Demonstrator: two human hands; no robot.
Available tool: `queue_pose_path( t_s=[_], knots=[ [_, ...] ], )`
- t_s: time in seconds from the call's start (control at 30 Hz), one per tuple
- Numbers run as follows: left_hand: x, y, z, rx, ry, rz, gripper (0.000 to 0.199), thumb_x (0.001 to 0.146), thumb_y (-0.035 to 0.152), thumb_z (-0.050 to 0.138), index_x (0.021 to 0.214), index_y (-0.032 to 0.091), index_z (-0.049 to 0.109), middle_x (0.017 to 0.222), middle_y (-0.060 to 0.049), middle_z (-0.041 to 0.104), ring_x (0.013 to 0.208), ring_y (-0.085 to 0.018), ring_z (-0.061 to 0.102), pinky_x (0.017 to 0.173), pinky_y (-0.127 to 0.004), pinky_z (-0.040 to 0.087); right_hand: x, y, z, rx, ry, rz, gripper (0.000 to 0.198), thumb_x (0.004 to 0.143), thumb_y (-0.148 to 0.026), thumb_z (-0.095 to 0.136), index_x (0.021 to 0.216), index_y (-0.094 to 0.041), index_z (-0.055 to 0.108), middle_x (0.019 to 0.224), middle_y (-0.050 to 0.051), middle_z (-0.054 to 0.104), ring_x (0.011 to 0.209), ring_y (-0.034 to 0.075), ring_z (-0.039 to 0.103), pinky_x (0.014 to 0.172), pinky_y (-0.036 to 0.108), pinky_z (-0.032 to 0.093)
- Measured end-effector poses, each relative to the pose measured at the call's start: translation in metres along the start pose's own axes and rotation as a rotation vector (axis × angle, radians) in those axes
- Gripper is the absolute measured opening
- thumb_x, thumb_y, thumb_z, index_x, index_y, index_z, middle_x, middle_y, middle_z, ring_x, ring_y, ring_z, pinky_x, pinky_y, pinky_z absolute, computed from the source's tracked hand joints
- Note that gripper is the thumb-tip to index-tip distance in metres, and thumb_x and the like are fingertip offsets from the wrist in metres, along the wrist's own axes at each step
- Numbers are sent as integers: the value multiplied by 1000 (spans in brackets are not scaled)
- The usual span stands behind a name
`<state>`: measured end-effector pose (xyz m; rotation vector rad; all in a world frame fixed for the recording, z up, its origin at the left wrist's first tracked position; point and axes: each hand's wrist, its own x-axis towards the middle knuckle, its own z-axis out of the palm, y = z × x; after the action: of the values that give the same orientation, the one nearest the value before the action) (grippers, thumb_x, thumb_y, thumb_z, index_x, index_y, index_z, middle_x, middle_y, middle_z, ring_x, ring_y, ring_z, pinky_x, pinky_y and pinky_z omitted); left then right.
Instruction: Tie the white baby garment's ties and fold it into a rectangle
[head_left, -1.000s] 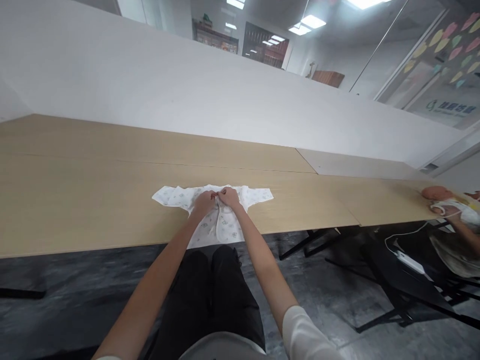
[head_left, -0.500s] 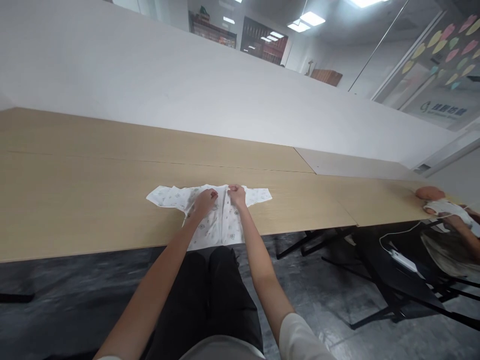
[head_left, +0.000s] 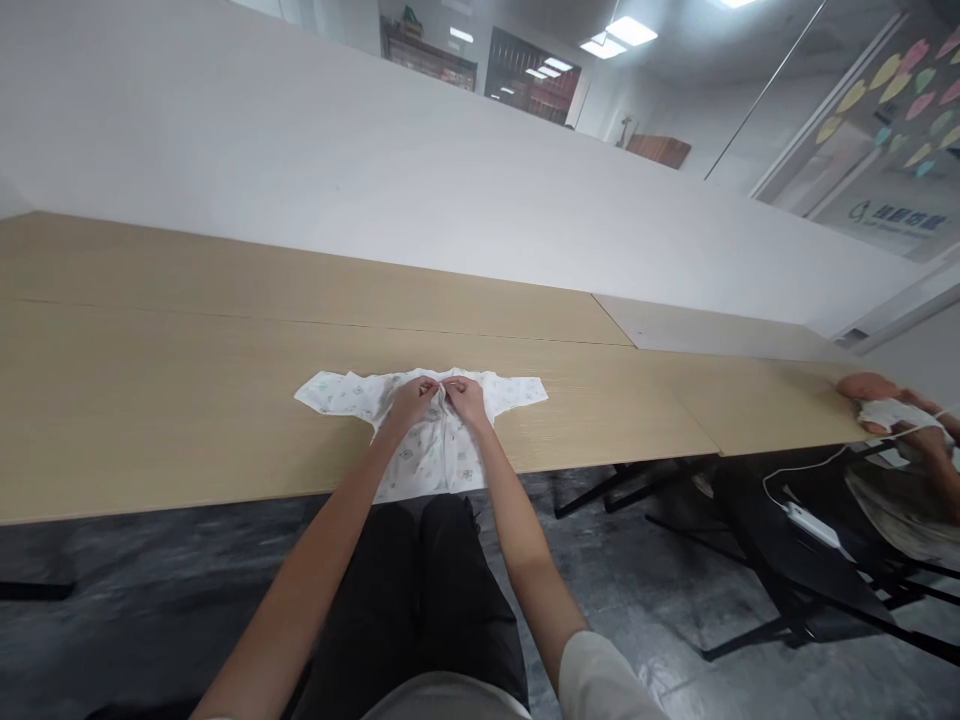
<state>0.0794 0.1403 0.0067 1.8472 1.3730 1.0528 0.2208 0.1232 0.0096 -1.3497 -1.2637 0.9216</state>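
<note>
A small white baby shirt (head_left: 427, 455) with a fine printed pattern lies spread on the wooden table (head_left: 187, 400), sleeves out to both sides. Its lower hem reaches the table's front edge. My left hand (head_left: 411, 402) pinches the fabric near the top of the front opening. Just to its right, my right hand (head_left: 466, 398) pinches the other side of that opening. The fingertips of both hands nearly meet at the shirt's middle. Any fastener between them is too small to make out.
On the right end of the table lies a baby doll (head_left: 870, 388) in white, with another person's arm (head_left: 934, 455) beside it. A black chair (head_left: 795, 560) holds a white power strip (head_left: 814, 525) with a cord. A white wall (head_left: 337, 190) rises behind the table.
My right hand has moved down and left from the neckline, closer to my left hand. The two front edges of the shirt are now drawn together between my fingers.
</note>
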Motion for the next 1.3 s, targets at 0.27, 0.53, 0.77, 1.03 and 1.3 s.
queue_pose_path(
  t_s=[0.27,0.53,0.77,1.03,1.3],
  knots=[
    [0,-2,-1,-2,-38,16,30,82,39,50,87,18,70,86,-6,72,79,-19,64,75,-30,48,8,8,3,101,-55,-7,14,64,-18,61,78,-19,63,65,-2,67,59,13,63,58,22,52],
    [-2,2,2,117,10,-1,32,83,36,48,90,19,75,91,-7,75,84,-21,66,80,-31,48,8,9,7,-117,20,-120,15,65,-13,56,77,-20,63,71,0,69,71,15,67,73,25,53],
    [0,3,4,269,33,-46,29,83,31,49,84,17,74,86,-10,74,80,-21,66,77,-31,47,6,8,7,-150,53,-84,8,66,-16,60,69,-21,55,68,-2,66,68,14,64,67,23,52],
    [-3,-7,4,189,57,-22,22,81,25,53,92,17,71,94,-9,75,86,-20,67,84,-31,49,9,8,7,-99,19,75,6,71,-19,61,75,-18,66,66,-1,67,54,12,61,56,22,49],
    [-4,-11,4,186,17,51,28,78,21,52,101,18,68,101,-8,73,87,-19,66,87,-34,50,12,-5,7,-456,-78,-9,21,77,-11,56,74,-19,76,64,0,71,66,15,65,68,22,49]
  ],
)
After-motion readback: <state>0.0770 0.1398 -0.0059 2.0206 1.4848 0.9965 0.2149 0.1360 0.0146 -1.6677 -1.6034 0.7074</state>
